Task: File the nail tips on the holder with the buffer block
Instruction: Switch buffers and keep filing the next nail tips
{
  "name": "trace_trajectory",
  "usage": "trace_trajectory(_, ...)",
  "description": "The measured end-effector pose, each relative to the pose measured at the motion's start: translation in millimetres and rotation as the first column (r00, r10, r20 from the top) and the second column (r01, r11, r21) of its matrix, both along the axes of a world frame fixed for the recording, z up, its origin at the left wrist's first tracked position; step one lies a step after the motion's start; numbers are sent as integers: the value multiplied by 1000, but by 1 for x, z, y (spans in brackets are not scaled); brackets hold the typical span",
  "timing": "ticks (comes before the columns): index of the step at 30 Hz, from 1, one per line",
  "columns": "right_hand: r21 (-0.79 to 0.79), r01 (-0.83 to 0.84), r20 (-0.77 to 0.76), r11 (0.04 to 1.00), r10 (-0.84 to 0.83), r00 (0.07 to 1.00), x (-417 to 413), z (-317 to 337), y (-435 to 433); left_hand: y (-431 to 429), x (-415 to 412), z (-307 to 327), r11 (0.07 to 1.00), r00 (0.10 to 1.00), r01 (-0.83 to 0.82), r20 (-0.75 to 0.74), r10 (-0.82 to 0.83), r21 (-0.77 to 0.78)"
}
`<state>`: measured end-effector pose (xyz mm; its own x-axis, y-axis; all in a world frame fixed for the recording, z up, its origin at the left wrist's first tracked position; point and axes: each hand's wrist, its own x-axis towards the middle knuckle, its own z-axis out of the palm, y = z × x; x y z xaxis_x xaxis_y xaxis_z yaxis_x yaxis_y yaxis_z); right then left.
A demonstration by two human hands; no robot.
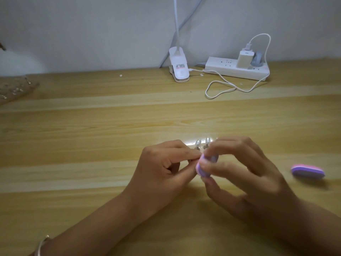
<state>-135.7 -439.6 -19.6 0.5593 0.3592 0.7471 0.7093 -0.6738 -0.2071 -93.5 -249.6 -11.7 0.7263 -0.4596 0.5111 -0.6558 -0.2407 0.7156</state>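
Note:
My right hand (245,174) pinches a small purple and pink buffer block (203,166) between thumb and fingers, low over the wooden table (110,126). My left hand (166,169) pinches something small right against the block's left end; what it holds is mostly hidden by the fingers. Just behind both hands, several clear nail tips on a holder (203,142) peek out, blurred and partly covered. A second purple and pink buffer block (307,170) lies flat on the table to the right of my right hand.
A white clip lamp base (180,68) stands at the table's back edge by the wall. To its right lies a white power strip (237,68) with a charger, and a looped white cable (221,87). A blurred object (13,89) sits at far left.

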Motion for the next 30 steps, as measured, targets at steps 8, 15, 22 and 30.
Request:
trace_trajectory(8,14,-4,24,1000,4,1000,0,0,-1,-1,-2,1,999,999,-18,52,16,44)
trace_trajectory(15,27,-5,37,1000,4,999,0,0,-2,-1,-2,1,1000,999,-27,34,26,14)
trace_trajectory(22,206,169,-112,964,-148,983,16,3,-23,3,-1,2,975,994,-97,-64,86,-200)
trace_trajectory(30,94,65,-78,993,-57,995,11,1,-13,11,15,-2,900,927,-346,-243,285,-265)
